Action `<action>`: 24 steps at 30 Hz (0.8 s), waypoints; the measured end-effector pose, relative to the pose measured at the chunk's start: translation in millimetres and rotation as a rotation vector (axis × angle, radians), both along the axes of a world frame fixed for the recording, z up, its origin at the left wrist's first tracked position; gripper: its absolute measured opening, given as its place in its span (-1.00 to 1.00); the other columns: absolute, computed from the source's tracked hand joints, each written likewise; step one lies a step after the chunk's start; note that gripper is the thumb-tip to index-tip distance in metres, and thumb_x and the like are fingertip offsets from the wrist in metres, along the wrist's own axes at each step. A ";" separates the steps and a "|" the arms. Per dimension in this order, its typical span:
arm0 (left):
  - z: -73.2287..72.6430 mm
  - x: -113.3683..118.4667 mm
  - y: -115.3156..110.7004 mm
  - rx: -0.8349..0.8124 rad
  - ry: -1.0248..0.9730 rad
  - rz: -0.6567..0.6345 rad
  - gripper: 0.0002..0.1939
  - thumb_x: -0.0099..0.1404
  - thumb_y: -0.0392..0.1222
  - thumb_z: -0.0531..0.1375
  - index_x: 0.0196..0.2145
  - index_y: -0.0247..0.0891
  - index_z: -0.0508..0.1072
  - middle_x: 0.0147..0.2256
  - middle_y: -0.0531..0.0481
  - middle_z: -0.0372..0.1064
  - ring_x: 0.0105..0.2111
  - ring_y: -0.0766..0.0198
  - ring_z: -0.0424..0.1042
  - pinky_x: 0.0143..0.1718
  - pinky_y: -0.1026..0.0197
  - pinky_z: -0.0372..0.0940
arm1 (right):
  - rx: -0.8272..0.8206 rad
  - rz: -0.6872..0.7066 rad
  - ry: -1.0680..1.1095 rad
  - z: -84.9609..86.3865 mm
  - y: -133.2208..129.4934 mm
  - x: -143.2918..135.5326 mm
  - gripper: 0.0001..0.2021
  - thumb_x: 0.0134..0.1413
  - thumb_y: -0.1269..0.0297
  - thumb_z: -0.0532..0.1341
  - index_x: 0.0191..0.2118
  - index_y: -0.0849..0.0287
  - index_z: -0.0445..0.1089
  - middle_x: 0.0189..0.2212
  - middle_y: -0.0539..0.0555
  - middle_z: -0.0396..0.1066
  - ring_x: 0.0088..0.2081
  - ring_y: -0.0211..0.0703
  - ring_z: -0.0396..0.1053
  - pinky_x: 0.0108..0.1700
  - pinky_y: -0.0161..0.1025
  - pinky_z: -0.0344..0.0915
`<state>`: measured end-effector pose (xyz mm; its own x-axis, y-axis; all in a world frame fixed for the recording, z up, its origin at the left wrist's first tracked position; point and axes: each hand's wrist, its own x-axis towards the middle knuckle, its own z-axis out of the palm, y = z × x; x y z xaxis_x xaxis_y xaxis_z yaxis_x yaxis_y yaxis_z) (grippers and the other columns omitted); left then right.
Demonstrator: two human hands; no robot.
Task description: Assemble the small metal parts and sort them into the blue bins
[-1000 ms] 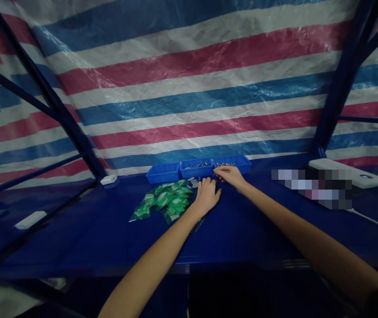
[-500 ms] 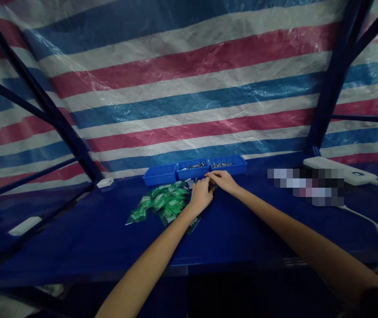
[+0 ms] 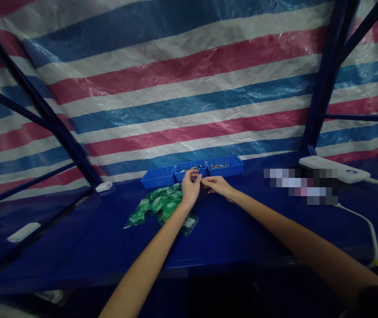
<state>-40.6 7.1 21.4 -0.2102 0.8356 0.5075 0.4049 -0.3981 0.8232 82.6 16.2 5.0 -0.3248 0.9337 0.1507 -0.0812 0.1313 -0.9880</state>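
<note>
My left hand (image 3: 191,187) is held over the right edge of a pile of small clear bags with green contents (image 3: 162,201). Its fingers are curled, with thumb and fingertips close together. Just to the right, my right hand (image 3: 220,186) pinches with thumb and forefinger, and its tips meet those of my left hand. Whatever lies between the fingertips is too small to make out. Behind the hands stand the middle blue bin (image 3: 190,175) and the right blue bin (image 3: 226,169), both with small metal parts. The left blue bin (image 3: 158,177) is beside them.
On the blue table (image 3: 85,238) a white power bank (image 3: 336,169) lies at the right, its white cable (image 3: 372,234) running forward. A blurred-out object (image 3: 303,185) is beside it. Small white boxes (image 3: 104,187) are at the left. Blue posts and a striped sheet (image 3: 189,88) stand behind.
Both hands have moved slightly left and been raised off the small parts near the bags. Their fingertips have come together. The view has shifted a little.
</note>
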 end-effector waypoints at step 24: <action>15.9 -31.1 -15.0 -0.341 1.181 0.257 -0.78 0.17 -0.18 0.13 -0.24 -0.27 0.46 -0.17 -0.18 0.42 -0.08 -0.02 0.29 -0.07 -0.01 0.06 | 0.063 -0.302 0.049 6.9 9.5 8.0 -0.75 -0.11 0.18 0.25 -0.32 0.25 0.47 -0.47 0.06 0.45 -0.51 -0.33 0.32 -0.52 -0.42 0.23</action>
<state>-71.7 -7.9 37.3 0.0484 0.9636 0.2630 0.9981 -0.0369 -0.0485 90.6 25.6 11.9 -0.0247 0.9752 0.2199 -0.0764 0.2175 -0.9731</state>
